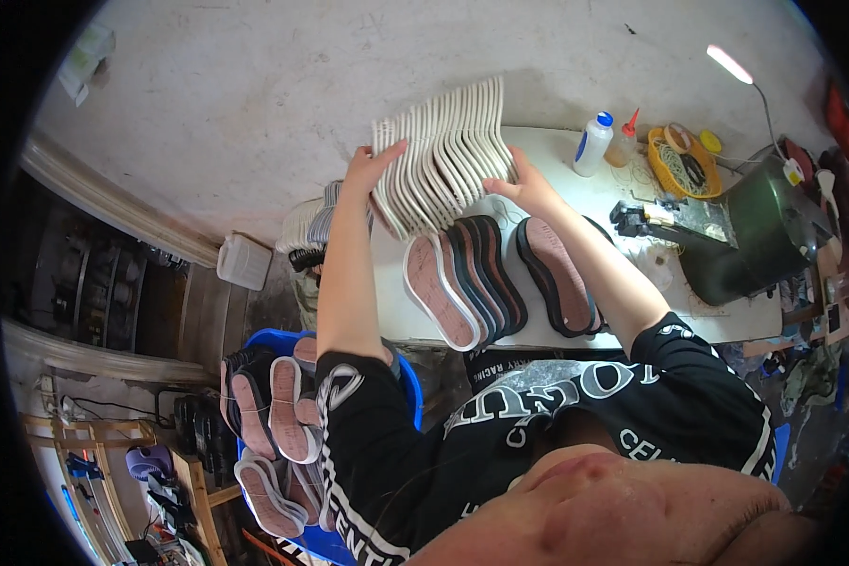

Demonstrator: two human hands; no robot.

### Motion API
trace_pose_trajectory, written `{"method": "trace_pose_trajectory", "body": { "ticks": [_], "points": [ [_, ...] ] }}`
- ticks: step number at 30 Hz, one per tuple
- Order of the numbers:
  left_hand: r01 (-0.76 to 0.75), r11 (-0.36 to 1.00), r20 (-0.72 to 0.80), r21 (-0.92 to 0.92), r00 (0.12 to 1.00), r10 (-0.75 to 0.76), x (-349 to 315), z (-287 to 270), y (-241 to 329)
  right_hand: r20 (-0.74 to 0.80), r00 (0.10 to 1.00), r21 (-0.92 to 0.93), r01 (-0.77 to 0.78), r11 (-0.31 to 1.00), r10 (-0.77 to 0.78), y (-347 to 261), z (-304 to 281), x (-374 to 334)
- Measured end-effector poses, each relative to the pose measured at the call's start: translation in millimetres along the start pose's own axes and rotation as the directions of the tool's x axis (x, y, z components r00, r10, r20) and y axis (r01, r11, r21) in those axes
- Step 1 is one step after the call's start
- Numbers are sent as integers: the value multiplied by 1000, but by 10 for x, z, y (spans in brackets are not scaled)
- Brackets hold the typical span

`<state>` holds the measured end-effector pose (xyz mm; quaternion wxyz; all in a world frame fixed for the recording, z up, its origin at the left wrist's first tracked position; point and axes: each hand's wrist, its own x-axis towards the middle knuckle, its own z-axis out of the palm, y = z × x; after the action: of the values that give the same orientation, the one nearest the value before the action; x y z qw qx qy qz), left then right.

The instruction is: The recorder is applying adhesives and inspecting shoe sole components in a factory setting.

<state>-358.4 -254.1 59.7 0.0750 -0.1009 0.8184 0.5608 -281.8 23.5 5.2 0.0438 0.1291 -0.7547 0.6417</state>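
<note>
A thick row of white shoe soles (443, 156), pressed side by side, is held over the far part of the table. My left hand (373, 170) clasps its left end and my right hand (526, 185) its right end, with both thumbs on the near side. Just below it on the table lies a fanned row of soles with pinkish tops, the front one a white-edged sole (439, 291) and the others mostly dark-edged. To the right, dark-edged soles (555, 274) rest partly under my right forearm.
On the white table (623, 311) stand a white bottle (594, 143), a red-tipped bottle (623, 146), a yellow basket (681, 174) and a dark green sewing machine (755, 231). A blue tub (410, 387) of soles is at lower left. A white jug (243, 261) stands near the wall.
</note>
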Motion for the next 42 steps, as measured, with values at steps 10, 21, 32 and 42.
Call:
{"method": "trace_pose_trajectory", "body": {
  "ticks": [10,21,32,42],
  "points": [
    [-312,585,25,748,895,446,727,346,-573,-214,973,-687,-92,721,-81,610,213,523],
    [-363,613,166,702,920,356,1324,205,-726,-74,997,-860,-71,506,14,525,560,1155],
    [-8,606,-96,796,986,139,1270,529,-395,-126,976,-825,-5,564,-175,592,460,1005],
    [-128,924,236,361,971,42,1491,50,-739,-134,978,-778,-5,628,-158,580,370,967]
  ]
}}
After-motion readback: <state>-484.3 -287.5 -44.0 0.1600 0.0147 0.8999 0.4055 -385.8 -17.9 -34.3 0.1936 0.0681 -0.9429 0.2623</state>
